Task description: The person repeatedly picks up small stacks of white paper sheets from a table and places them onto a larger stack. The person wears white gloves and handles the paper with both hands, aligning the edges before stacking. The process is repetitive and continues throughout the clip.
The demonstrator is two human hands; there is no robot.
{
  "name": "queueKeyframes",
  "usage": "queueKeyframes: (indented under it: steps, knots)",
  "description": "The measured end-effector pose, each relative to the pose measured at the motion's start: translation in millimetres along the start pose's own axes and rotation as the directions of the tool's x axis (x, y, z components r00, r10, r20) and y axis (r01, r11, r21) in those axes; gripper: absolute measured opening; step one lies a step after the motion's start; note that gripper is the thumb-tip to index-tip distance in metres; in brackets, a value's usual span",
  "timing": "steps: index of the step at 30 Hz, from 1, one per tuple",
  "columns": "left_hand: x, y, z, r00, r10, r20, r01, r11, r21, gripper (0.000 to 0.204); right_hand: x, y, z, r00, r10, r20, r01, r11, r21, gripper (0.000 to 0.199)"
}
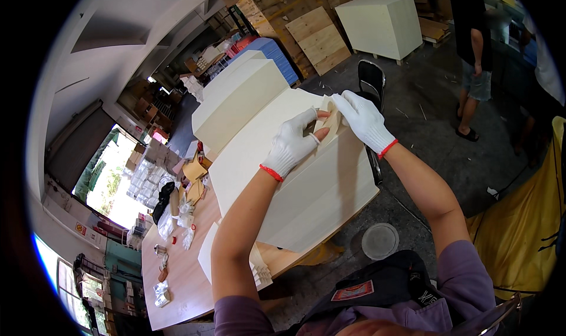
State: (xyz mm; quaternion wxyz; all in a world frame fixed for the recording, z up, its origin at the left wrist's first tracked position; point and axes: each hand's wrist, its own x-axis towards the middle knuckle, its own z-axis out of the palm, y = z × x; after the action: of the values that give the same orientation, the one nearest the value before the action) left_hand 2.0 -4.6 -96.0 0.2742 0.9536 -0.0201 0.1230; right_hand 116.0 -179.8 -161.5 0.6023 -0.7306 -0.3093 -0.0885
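A tall stack of cream paper sheets [259, 138] lies in front of me, its layered side facing me. At its right end, a few sheets curl up into a bent corner [333, 122] between my hands. My left hand [292, 141], in a white knitted glove with bare thumb and forefinger tips, grips the curled edge from the left. My right hand [362, 122], gloved too, closes over the corner from the right, its fingertips partly hidden behind the paper. Both gloves have red cuffs.
Another cream stack [239, 97] stands behind. The wooden table [188, 277] at left carries bags, gloves and small items. A black chair [371, 79] sits beyond the right end, a round-lidded bucket [380, 241] on the floor. A person [471, 47] stands at right near a yellow cover [525, 218].
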Motion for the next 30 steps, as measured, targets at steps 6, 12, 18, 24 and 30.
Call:
queueKeyframes:
  steps: [6,12,18,24,30]
  knots:
    - [-1.9,-0.1,-1.0,0.999,0.038,-0.033,-0.038,0.999,-0.022,0.031,-1.6,-6.9,-1.1,1.0,0.025,0.011,-0.025,1.0,0.012,0.058]
    - [2.0,4.4,-3.9,0.996,-0.062,0.059,0.058,0.995,0.077,0.031,0.7,3.3,1.6,1.0,0.011,-0.018,-0.01,1.0,0.025,0.058]
    - [1.8,-9.5,2.9,0.998,0.056,-0.006,-0.055,0.995,0.085,0.043,0.6,2.5,2.2,1.0,0.019,-0.016,-0.018,0.999,0.045,0.058]
    - [1.0,-5.7,1.6,0.997,0.072,-0.001,-0.071,0.993,0.093,0.038,-0.3,-1.2,-0.5,0.999,0.027,-0.02,-0.026,0.999,0.024,0.059]
    - [-4.8,11.2,-3.3,0.999,0.007,-0.034,-0.006,1.0,0.02,0.032,-1.5,-2.4,-0.6,0.998,0.059,0.007,-0.06,0.996,0.064,0.056]
